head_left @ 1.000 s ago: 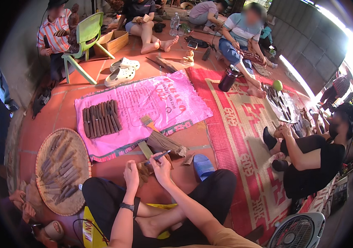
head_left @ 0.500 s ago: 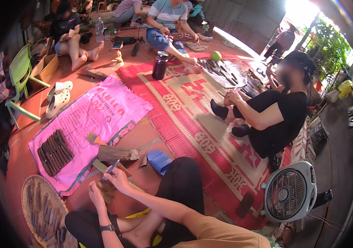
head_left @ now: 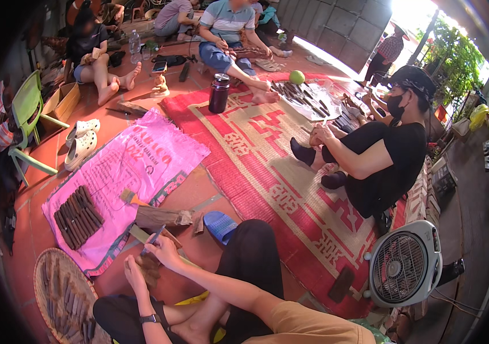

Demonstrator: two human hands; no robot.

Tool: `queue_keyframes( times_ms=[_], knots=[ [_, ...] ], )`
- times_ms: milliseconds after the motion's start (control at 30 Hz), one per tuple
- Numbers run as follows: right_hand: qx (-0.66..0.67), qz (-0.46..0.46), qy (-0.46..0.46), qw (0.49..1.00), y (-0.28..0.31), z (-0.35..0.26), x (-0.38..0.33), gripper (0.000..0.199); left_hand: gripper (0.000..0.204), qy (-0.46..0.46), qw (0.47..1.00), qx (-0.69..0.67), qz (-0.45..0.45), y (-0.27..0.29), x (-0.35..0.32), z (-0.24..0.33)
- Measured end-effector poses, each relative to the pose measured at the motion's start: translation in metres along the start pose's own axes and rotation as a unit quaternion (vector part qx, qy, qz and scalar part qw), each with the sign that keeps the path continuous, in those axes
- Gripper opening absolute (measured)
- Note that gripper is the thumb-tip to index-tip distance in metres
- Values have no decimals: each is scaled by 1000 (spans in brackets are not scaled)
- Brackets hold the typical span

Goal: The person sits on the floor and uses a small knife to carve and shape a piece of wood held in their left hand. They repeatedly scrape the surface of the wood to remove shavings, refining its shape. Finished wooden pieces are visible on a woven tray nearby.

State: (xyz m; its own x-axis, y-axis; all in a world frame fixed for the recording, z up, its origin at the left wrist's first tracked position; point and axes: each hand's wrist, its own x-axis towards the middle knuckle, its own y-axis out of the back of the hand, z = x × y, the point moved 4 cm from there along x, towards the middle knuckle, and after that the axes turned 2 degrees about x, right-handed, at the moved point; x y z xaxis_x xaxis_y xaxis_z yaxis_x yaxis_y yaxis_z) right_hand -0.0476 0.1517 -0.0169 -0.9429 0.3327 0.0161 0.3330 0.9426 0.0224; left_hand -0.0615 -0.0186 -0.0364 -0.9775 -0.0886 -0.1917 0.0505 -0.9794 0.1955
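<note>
1. Slim pen-like tool (head_left: 156, 233) sits in the right hand (head_left: 165, 253), its grip closed.
2. Left hand (head_left: 134, 274) curls beside a brown piece (head_left: 150, 269); its hold, I cannot tell.
3. Seemingly close handwork, calling for steadiness next.

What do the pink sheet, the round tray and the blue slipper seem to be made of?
Pink sheet: probably woven plastic, slightly shiny, with a frayed edge.
Round tray: likely bamboo or similar strips, unpainted, judging by the tan, basket-like rim.
Blue slipper: perhaps moulded rubber or foam plastic, matte, with a textured surface.
</note>
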Motion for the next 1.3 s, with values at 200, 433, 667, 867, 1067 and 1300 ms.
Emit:
queue_keyframes(
  times_ms=[200,433,667,867,1067,1300],
  knots=[
    [11,21,-7,1000,2,3,-1,9,37,13,999,-33,-2,-6,-11,16],
    [-14,17,-14,1000,3,-5,-4,10,38,3,1000,-17,-10,-1,-4,3],
    [66,28,13,997,3,9,0,10,43,35,999,4,-4,-6,-7,10],
    [40,-8,-24,999,-3,6,-1,10,43,22,1000,12,-7,0,-8,12],
    [28,2,-23,999,-2,1,-3,11,42,20,1000,9,-2,1,-4,4],
    [29,16,-5,999,3,-4,-6,12,41,2,1000,20,-1,0,-5,4]
  ],
)
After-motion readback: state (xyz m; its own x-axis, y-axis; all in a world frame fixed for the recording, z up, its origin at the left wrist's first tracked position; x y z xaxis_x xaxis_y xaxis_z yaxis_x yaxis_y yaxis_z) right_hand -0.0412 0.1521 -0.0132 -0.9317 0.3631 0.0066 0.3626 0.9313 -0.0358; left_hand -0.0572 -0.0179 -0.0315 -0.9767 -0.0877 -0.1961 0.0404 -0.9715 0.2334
